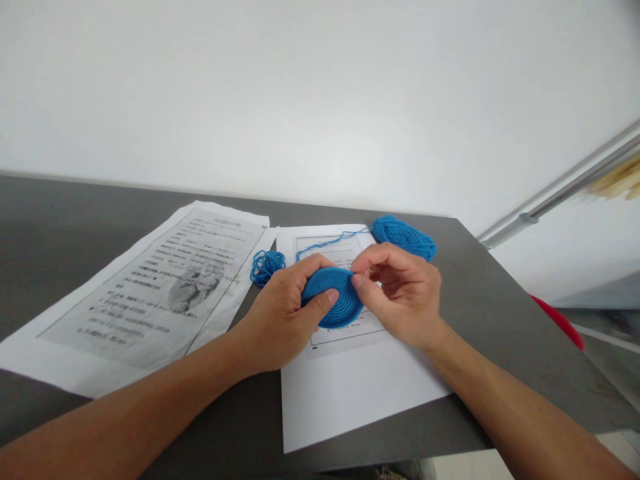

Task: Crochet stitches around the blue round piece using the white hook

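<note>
A round blue crocheted disc (pixel 345 300) is held up over a printed sheet, its rings of stitches facing me. My left hand (pixel 285 313) grips its left side, thumb lying across the front and fingers behind. At the disc's upper right edge, my right hand (pixel 400 287) pinches thumb and forefinger together on the rim; whether a hook is between them cannot be seen. A strand of blue yarn (pixel 330 244) runs behind the disc toward a blue yarn skein (pixel 404 237) at the back right. Left of the disc lies a small loose bundle of blue yarn (pixel 267 267).
Beneath my hands lies a white printed sheet (pixel 340 407). Another, creased printed sheet (pixel 150 287) with a dark picture lies to the left. The dark grey table (pixel 500 320) meets a white wall at the back. Beyond its right edge are a metal pole (pixel 560 193) and a red object (pixel 557 320).
</note>
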Available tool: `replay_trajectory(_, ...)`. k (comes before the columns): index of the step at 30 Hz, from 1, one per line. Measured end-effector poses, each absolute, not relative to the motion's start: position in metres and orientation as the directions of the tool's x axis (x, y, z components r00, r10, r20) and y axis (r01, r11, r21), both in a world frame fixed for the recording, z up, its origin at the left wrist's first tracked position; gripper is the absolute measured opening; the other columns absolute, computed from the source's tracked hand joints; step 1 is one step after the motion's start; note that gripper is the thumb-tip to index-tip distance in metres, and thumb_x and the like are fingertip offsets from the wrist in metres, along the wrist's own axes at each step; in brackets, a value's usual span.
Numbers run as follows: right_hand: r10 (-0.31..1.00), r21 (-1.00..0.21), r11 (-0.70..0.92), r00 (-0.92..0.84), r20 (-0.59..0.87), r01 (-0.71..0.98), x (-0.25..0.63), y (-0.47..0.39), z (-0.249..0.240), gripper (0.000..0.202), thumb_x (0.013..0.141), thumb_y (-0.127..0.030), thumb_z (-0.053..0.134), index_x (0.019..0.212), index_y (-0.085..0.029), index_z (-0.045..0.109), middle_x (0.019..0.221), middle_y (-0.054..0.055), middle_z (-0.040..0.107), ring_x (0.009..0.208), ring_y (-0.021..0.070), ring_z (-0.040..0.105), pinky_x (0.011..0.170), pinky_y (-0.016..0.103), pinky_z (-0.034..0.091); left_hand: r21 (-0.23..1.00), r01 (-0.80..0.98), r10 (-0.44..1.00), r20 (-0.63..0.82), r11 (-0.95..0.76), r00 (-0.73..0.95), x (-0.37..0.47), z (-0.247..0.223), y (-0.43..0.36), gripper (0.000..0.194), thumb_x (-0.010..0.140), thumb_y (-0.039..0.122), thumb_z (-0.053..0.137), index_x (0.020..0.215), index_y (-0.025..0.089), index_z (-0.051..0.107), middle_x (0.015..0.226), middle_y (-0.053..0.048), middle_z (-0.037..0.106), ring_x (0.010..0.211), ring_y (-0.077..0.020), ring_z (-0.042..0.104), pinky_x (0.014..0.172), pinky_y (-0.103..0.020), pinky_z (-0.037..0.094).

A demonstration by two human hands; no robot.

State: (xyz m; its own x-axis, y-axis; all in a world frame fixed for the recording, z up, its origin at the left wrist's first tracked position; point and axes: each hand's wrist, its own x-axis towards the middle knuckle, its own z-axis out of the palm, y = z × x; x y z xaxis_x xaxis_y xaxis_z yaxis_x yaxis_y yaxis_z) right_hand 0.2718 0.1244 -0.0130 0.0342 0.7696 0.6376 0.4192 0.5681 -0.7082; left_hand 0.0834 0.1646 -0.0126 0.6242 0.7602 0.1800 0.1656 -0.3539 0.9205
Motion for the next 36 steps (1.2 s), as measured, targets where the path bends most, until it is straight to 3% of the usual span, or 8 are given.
replay_trajectory(17, 0.762, -0.698, 0.580, 0.024, 0.647, 0.420, 0.273, 0.125, -0.013, 0.014, 0.078, -0.008, 0.065, 0.074, -0.021, 0.063, 0.058, -0.004, 0.058, 0.052, 0.0096, 0.054, 0.046, 0.022, 0.044, 0.962, 0.116, 0.749, 0.115, -0.249, 0.652, 0.083, -0.016, 0.166, 0.009, 0.095, 0.027, 0.062, 0.098, 0.019, 0.065, 0.074, 0.005, 0.057, 0.057, -0.0097, 0.056, 0.051, -0.021, 0.048)
replay_trajectory(25, 0.751, -0.689, 0.611, -0.012, 0.660, 0.390, 0.273, 0.124, -0.014, 0.018, 0.079, -0.004, 0.064, 0.076, -0.021, 0.062, 0.061, -0.004, 0.057, 0.057, 0.0121, 0.057, 0.050, 0.024, 0.046, 0.999, -0.014, 0.723, 0.036, -0.037, 0.689, 0.085, -0.017, 0.168, 0.013, 0.088, 0.028, 0.069, 0.096, 0.018, 0.066, 0.075, 0.004, 0.056, 0.060, -0.0111, 0.054, 0.046, -0.020, 0.050)
replay_trajectory(29, 0.724, -0.660, 0.650, -0.042, 0.689, 0.376, 0.273, 0.123, -0.016, 0.019, 0.080, -0.002, 0.064, 0.079, -0.021, 0.062, 0.063, -0.003, 0.058, 0.060, 0.0129, 0.058, 0.052, 0.025, 0.046, 0.996, -0.053, 0.714, 0.093, -0.078, 0.694, 0.086, -0.020, 0.171, 0.011, 0.087, 0.027, 0.069, 0.093, 0.017, 0.066, 0.074, 0.004, 0.055, 0.060, -0.0111, 0.053, 0.049, -0.021, 0.048)
replay_trajectory(33, 0.686, -0.619, 0.692, -0.072, 0.724, 0.372, 0.274, 0.124, -0.018, 0.020, 0.079, 0.000, 0.064, 0.080, -0.020, 0.062, 0.066, -0.002, 0.059, 0.061, 0.0133, 0.058, 0.054, 0.027, 0.045, 0.960, -0.044, 0.719, 0.238, -0.277, 0.653, 0.087, -0.021, 0.174, 0.005, 0.088, 0.021, 0.069, 0.088, 0.016, 0.068, 0.076, 0.003, 0.060, 0.070, -0.0111, 0.053, 0.065, -0.023, 0.046)
replay_trajectory(36, 0.680, -0.611, 0.701, -0.088, 0.728, 0.368, 0.275, 0.124, -0.018, 0.020, 0.079, 0.001, 0.065, 0.082, -0.019, 0.063, 0.068, -0.001, 0.061, 0.061, 0.0134, 0.058, 0.055, 0.028, 0.045, 0.941, -0.027, 0.715, 0.274, -0.337, 0.643, 0.087, -0.020, 0.175, 0.003, 0.088, 0.018, 0.067, 0.087, 0.016, 0.068, 0.075, 0.004, 0.060, 0.071, -0.0110, 0.052, 0.068, -0.024, 0.042)
